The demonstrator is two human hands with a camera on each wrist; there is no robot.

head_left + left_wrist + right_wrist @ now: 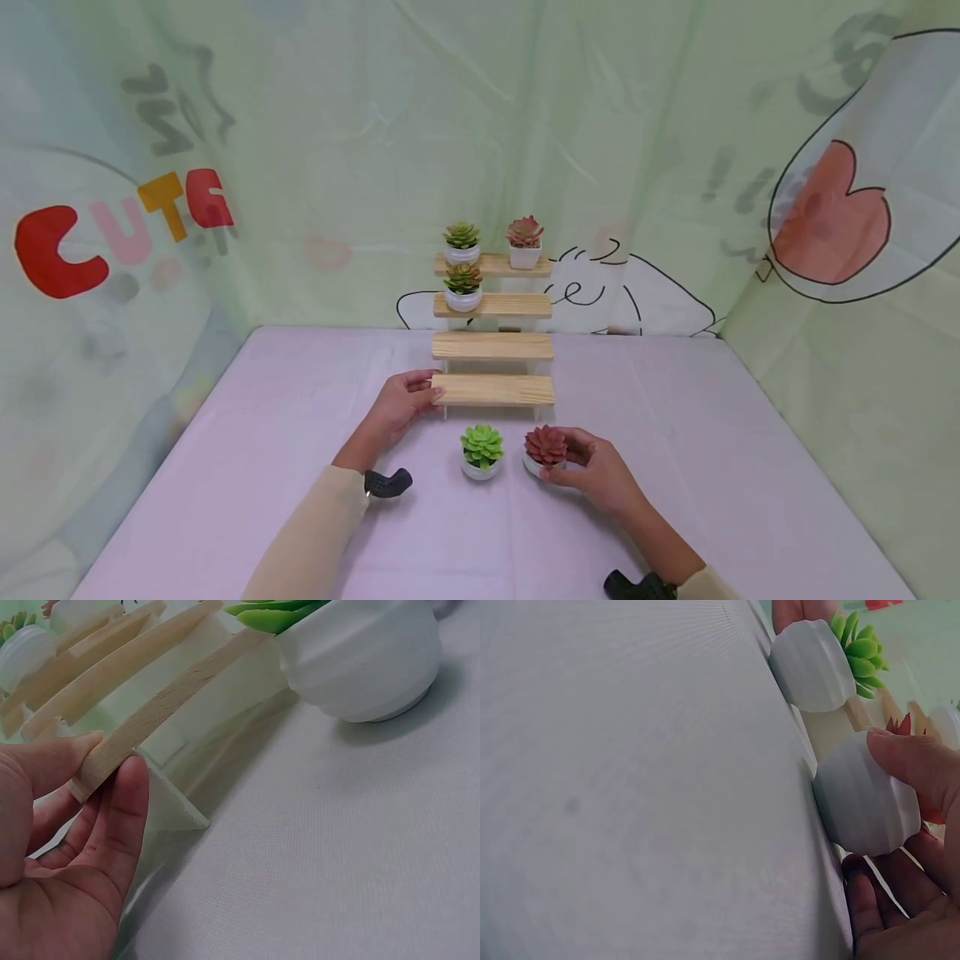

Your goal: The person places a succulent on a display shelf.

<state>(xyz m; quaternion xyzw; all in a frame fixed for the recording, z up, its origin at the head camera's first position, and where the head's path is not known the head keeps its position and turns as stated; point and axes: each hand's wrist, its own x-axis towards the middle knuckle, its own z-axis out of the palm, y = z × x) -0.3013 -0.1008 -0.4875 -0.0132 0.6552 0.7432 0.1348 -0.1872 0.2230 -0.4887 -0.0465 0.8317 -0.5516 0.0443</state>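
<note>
My left hand [401, 406] pinches the left end of the lowest wooden shelf board [493, 390] of a stepped stand, thumb on top and fingers beneath. In the left wrist view the board's end [112, 754] sits between thumb and fingers. My right hand [600, 471] grips a dark red succulent [546, 447] in a white round pot, in front of the stand's right side. The right wrist view shows thumb and fingers around its ribbed pot [866, 796], low at the tablecloth. Between my hands a bright green succulent [482, 447] stands in a similar white pot.
On the top board [491, 265] stand a green succulent [462, 240] and a pinkish-red one [525, 242] in a square pot. The second board [517, 306] carries a green-brown succulent [463, 286] at its left. Printed curtains [337, 167] enclose the cloth-covered table [660, 417].
</note>
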